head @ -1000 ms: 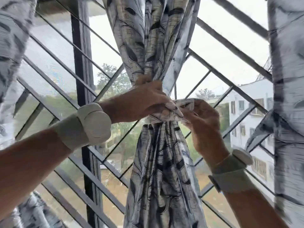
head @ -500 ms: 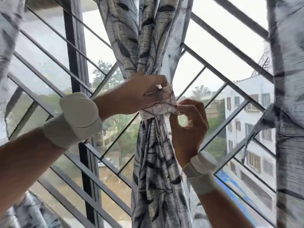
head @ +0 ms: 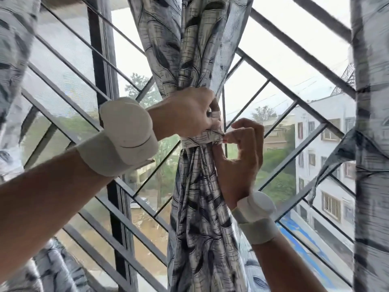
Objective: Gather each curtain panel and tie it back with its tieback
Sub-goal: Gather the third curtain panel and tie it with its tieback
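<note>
A grey-and-white leaf-print curtain panel (head: 200, 207) hangs bunched at the middle of the window. A matching fabric tieback (head: 200, 140) wraps its waist. My left hand (head: 185, 114) grips the gathered folds and the tieback from the left, fingers curled round them. My right hand (head: 242, 148) comes from below on the right and pinches the tieback's end between thumb and forefinger. Both wrists wear white bands. The back of the tieback is hidden behind the cloth.
A second curtain panel (head: 372, 144) hangs along the right edge with a loose tieback (head: 334, 163) dangling from it. A third panel (head: 14, 60) is at the left edge. Behind the curtains runs a diagonal metal window grille (head: 294, 98).
My right hand has shifted from the right side to below the tieback and now pinches its end close against the bunch. My left hand has kept its grip.
</note>
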`<state>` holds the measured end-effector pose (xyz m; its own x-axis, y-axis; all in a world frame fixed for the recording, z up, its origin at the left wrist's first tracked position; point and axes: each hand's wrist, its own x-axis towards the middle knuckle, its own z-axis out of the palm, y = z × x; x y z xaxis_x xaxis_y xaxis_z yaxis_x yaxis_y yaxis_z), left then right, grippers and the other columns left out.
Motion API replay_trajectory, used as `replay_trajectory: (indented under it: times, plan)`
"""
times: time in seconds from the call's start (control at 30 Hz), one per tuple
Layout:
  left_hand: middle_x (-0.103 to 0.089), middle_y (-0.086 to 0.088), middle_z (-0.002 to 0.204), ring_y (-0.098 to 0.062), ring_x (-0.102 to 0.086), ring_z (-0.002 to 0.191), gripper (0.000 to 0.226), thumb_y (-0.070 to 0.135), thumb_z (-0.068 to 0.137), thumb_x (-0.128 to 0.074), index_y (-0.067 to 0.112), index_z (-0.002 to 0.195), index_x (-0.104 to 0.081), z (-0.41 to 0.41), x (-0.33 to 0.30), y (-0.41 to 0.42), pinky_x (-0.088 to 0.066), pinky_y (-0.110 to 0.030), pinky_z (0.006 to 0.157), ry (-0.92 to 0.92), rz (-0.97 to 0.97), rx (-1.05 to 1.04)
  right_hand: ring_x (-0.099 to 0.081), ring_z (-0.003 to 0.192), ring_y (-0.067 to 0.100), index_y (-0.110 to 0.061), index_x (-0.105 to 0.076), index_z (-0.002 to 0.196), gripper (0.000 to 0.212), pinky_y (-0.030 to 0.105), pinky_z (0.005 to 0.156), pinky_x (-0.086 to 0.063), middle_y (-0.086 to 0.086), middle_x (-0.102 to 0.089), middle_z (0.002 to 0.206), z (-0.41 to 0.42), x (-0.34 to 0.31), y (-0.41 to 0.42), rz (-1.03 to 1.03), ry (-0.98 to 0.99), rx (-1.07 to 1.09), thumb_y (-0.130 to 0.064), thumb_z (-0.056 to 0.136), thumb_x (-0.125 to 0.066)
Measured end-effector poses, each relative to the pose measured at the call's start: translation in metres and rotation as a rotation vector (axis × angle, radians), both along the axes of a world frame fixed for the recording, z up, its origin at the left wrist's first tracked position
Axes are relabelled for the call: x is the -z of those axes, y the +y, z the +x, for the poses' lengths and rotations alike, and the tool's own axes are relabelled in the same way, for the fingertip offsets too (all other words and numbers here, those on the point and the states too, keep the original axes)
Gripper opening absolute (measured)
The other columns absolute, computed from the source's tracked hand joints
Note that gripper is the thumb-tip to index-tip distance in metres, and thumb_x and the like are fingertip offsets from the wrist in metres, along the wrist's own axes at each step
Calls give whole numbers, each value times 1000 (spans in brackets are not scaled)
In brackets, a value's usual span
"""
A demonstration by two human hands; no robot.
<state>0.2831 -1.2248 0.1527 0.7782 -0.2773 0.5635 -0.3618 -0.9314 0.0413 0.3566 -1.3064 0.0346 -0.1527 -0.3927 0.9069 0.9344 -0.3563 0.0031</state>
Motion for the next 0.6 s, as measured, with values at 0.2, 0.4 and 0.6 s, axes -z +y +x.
replay_trajectory:
  times: [0.2,0.4,0.6]
  plan:
    - [-61,0,102,-16,-61,89,39,17,84,-69,22,118,-50,6,10,-3,-54,-29,76,-77,32,11,-63,77,23,6,-70,87,13,25,69,-53,13,-68,87,6,9,-1,-111,36,77,9,74,-70]
    - [-67,4,84,4,-61,68,40,23,84,-69,20,121,-55,9,23,8,-47,-23,76,-255,56,158,-58,72,16,-4,-74,81,11,32,68,-43,6,-69,75,16,12,-8,-83,44,208,-4,77,-63]
    - [-53,10,115,-5,-43,107,36,16,86,-65,13,121,-54,-4,49,43,-38,-22,92,-810,-160,281,-62,84,16,-11,-71,86,13,42,79,-47,1,-69,88,14,17,-19,-313,184,87,-10,75,-65]
